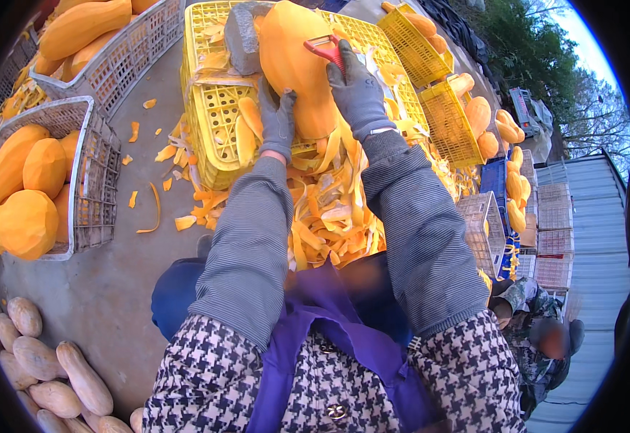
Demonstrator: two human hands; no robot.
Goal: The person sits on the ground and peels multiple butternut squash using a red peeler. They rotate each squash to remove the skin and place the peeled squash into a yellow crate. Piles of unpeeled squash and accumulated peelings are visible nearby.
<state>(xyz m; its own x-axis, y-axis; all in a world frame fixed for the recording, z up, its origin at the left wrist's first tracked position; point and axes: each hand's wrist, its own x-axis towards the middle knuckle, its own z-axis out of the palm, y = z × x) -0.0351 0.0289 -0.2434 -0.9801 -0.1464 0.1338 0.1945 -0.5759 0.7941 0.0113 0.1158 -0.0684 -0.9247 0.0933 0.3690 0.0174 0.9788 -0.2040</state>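
Observation:
A large peeled orange squash [293, 59] lies on an upturned yellow plastic crate [217, 119], against a grey stone block [243, 40]. My left hand [278, 116], in a grey glove, supports the squash at its lower left side, thumb and fingers apart around its edge. My right hand [357, 89], also gloved, grips the red handle of a peeler [328, 48], whose blade is at the squash's upper right surface. Strips of orange peel [336, 211] lie on the crate and in a heap between it and my body.
Crates of peeled squash [44, 168] stand at the left, and unpeeled squash [76, 373] lie on the floor at lower left. Yellow crates [447, 124] with squash are at the right. A co-worker [531, 330] in camouflage clothing is at lower right.

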